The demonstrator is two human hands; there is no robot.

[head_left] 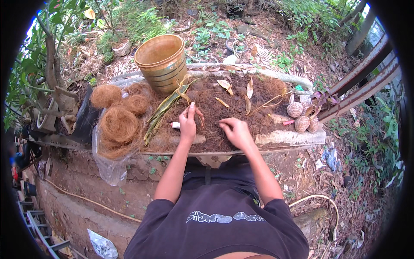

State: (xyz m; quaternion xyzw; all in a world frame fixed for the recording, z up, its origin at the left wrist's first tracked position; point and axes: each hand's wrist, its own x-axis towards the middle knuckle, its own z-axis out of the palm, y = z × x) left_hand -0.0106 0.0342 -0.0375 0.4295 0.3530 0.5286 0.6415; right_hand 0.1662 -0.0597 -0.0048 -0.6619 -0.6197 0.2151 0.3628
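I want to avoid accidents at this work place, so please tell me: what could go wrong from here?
The clear plastic bag hangs over the front edge of the slab; if pulled, the brown fibre bundles might slide down.

The patterned balls near the slab's right end could roll off if bumped.

The small white-and-red object beside the left hand could get knocked away or lost in the loose soil.

Person, dark tee (202,239), dark trousers (230,171).
Short sleeves (156,212); pale outlined lettering (225,217) across tee; left hand (187,124), right hand (238,134) bare.
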